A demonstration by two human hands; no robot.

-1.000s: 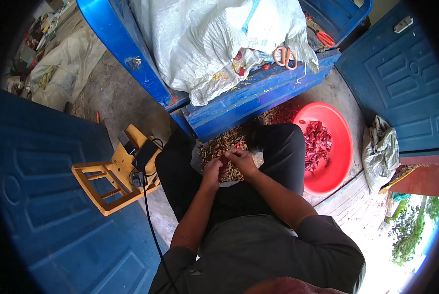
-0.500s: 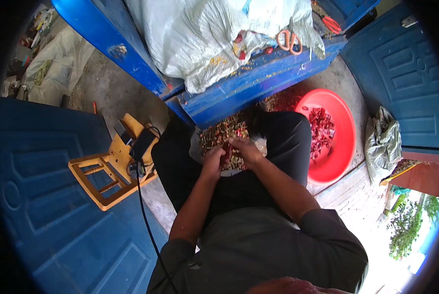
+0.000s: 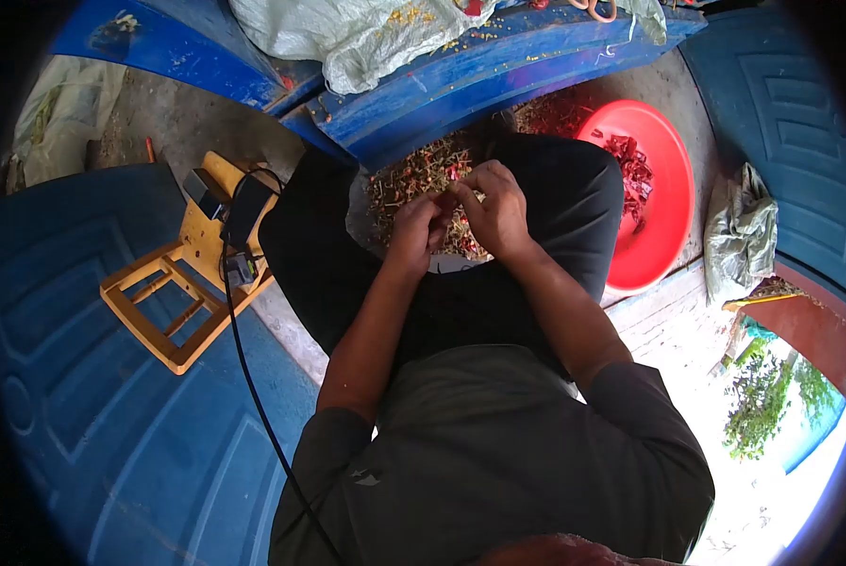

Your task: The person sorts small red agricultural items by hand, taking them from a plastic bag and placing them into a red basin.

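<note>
Hands meeting over the lap: left hand [image 3: 411,234] and right hand [image 3: 500,215] pinch something small, hidden between their fingers, above a stem pile [image 3: 409,179].

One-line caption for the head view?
Seated person's left hand and right hand meet over a lap pile of chilli stems, red basin of chillies beside.

Blue doors [image 3: 111,396], concrete floor [image 3: 206,141], daylight

Dried red chilies [image 3: 411,177] — mixed with pale stems — lie heaped on the lap.
</note>
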